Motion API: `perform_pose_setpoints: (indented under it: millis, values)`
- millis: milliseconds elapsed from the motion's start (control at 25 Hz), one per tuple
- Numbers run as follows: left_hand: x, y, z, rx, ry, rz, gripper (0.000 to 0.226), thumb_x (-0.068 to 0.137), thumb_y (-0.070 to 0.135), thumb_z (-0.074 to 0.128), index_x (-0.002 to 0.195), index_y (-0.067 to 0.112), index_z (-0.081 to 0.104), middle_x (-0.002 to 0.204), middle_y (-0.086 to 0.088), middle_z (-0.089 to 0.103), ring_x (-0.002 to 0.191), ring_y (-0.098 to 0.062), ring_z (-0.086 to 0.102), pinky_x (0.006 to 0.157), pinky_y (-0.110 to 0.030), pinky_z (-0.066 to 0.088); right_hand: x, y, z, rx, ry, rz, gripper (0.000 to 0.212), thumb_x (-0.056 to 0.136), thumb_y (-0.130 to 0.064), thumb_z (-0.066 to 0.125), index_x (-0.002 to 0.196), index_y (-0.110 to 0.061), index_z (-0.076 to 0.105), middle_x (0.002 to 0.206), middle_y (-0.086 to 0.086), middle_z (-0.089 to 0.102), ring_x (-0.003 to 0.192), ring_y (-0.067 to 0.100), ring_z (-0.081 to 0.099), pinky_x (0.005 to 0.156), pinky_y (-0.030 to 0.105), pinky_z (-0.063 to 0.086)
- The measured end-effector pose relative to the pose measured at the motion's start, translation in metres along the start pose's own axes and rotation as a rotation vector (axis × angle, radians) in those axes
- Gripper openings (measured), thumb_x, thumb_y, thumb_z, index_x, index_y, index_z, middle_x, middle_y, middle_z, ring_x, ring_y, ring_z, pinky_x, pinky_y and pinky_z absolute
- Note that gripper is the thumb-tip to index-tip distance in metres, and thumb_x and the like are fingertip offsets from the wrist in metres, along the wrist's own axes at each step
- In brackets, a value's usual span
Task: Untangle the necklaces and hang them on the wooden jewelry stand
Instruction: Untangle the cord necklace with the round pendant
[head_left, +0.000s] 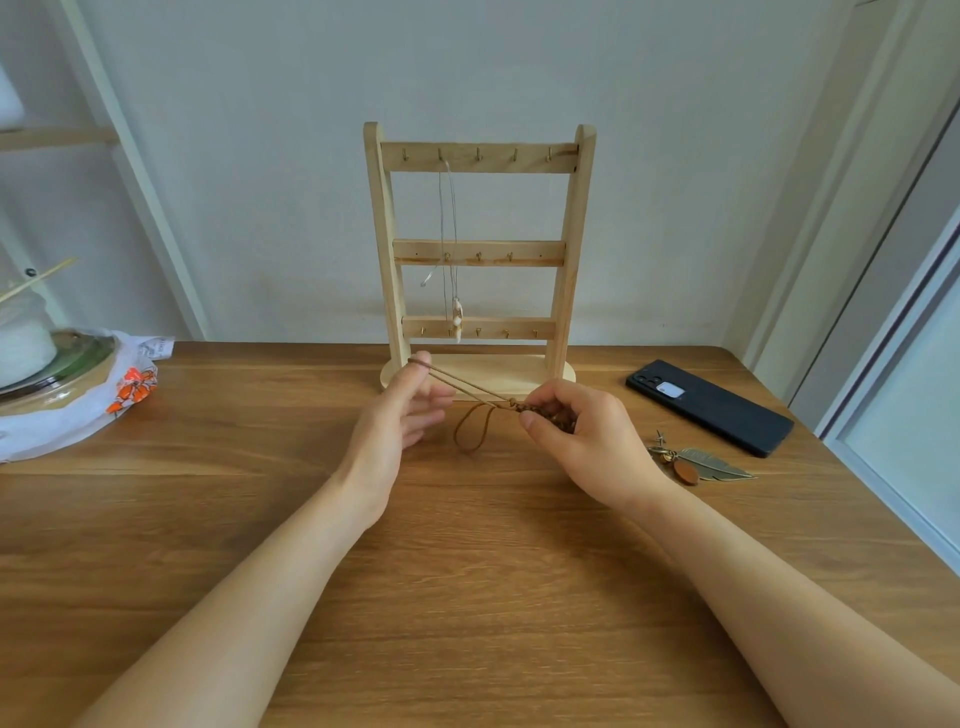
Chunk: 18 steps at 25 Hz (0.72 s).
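Note:
A wooden jewelry stand (479, 260) with three hooked rails stands at the table's back. A thin silver necklace (451, 234) with a pale pendant hangs from a top-rail hook. Just in front of the stand, a brown cord necklace (470, 387) is stretched taut between my hands. Its loop runs over the raised index finger of my left hand (402, 415), whose other fingers are relaxed. My right hand (576, 434) pinches the cord's beaded, knotted bundle. A slack loop of cord droops onto the table between the hands.
A black phone (709, 408) lies at the right, with a feather-and-leather pendant (701, 462) beside it. At the left edge sit a plastic-wrapped lidded container (57, 374) and a white shelf frame (130, 156). A wall stands behind the wooden table (467, 571).

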<state>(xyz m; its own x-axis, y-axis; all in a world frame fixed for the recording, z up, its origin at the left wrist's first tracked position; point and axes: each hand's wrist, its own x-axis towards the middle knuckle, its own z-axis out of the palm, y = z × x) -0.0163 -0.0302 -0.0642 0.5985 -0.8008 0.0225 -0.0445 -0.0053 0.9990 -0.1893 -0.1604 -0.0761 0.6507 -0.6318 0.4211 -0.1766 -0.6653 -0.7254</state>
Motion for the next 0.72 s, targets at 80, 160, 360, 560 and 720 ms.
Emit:
perform_pose_setpoints:
  millis: [80, 160, 360, 560, 720]
  values:
    - [-0.001, -0.001, -0.001, -0.057, -0.038, 0.107, 0.034, 0.084, 0.05, 0.051, 0.099, 0.03, 0.075, 0.122, 0.006, 0.07, 0.123, -0.014, 0.059, 0.106, -0.038, 0.038, 0.0, 0.001, -0.001, 0.01, 0.001, -0.004, 0.008, 0.094, -0.02, 0.068, 0.1, -0.017, 0.072, 0.078, -0.009, 0.065, 0.07, 0.001, 0.056, 0.066, 0.015, 0.045]
    - [-0.001, -0.001, -0.001, -0.041, -0.017, 0.206, 0.035, 0.078, 0.033, 0.048, 0.103, 0.025, 0.072, 0.121, 0.007, 0.069, 0.123, -0.009, 0.056, 0.103, -0.033, 0.038, -0.001, 0.0, -0.001, 0.009, 0.005, -0.015, 0.007, 0.094, -0.02, 0.069, 0.1, -0.017, 0.072, 0.077, -0.01, 0.065, 0.069, 0.001, 0.056, 0.066, 0.013, 0.044]
    - [-0.005, 0.001, 0.009, 0.103, -0.098, 0.265, 0.016, 0.097, 0.021, 0.062, 0.1, 0.02, 0.078, 0.099, 0.005, 0.077, 0.1, -0.003, 0.068, 0.085, -0.013, 0.048, -0.004, -0.003, 0.002, -0.031, 0.01, -0.096, 0.005, 0.091, -0.018, 0.073, 0.096, -0.018, 0.073, 0.072, -0.015, 0.062, 0.064, 0.005, 0.055, 0.062, 0.014, 0.044]
    - [-0.008, -0.006, 0.014, 0.294, -0.154, 0.288, 0.008, 0.088, 0.017, 0.076, 0.093, 0.022, 0.08, 0.087, 0.005, 0.077, 0.085, -0.014, 0.071, 0.076, -0.022, 0.056, -0.004, -0.004, 0.004, -0.095, -0.018, -0.175, 0.009, 0.089, -0.02, 0.074, 0.098, -0.02, 0.075, 0.086, -0.013, 0.069, 0.079, 0.008, 0.064, 0.072, 0.03, 0.054]
    - [-0.006, -0.004, 0.014, 0.26, -0.07, 0.216, 0.012, 0.088, 0.009, 0.07, 0.085, 0.019, 0.075, 0.085, -0.001, 0.076, 0.088, -0.018, 0.07, 0.079, -0.026, 0.054, -0.004, -0.002, 0.004, -0.124, -0.022, -0.177, 0.01, 0.09, -0.021, 0.073, 0.099, -0.021, 0.075, 0.086, -0.015, 0.068, 0.078, 0.004, 0.062, 0.07, 0.022, 0.05]
